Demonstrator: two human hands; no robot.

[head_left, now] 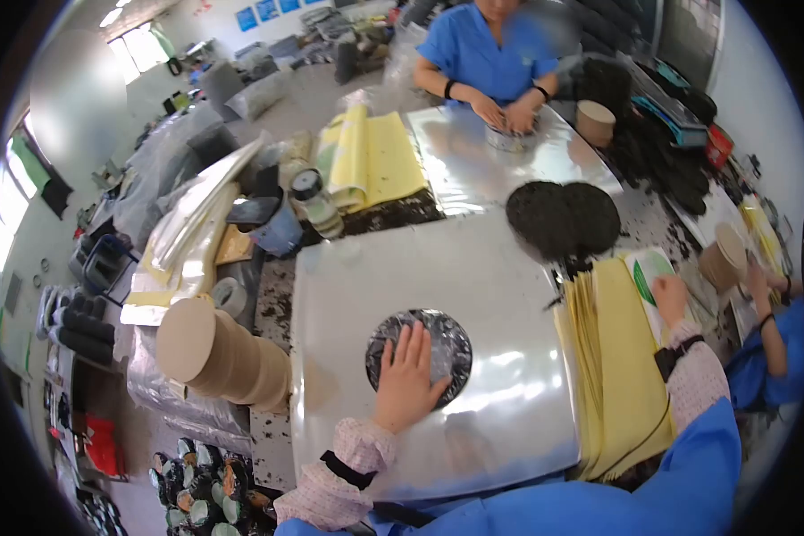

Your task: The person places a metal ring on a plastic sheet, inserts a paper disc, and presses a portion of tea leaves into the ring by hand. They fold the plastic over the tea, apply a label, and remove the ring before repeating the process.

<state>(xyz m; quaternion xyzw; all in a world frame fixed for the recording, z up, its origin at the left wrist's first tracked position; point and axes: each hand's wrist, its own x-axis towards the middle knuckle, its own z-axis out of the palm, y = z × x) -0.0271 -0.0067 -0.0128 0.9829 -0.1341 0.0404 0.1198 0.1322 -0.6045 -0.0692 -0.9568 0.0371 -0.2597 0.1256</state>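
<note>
My left hand [406,384] lies flat, with its fingers stretched out, on a round dark disc [456,357] wrapped in shiny clear film. This disc rests on a metal-topped work surface [348,268]. To the right, my right hand [671,297] has its fingers curled at the edge of a white and green printed sheet [645,271]. That sheet lies at the far end of a stack of yellow paper [630,366]. Beyond the metal sheet, dark crumbly round cakes [563,219] lie side by side.
Tan round stacks [228,357] stand at the left edge, near a blue container [277,230] and a jar [317,204]. Across the table a person in blue [487,54] handles a round item [511,139]. Another person's blue sleeve [768,357] is at far right.
</note>
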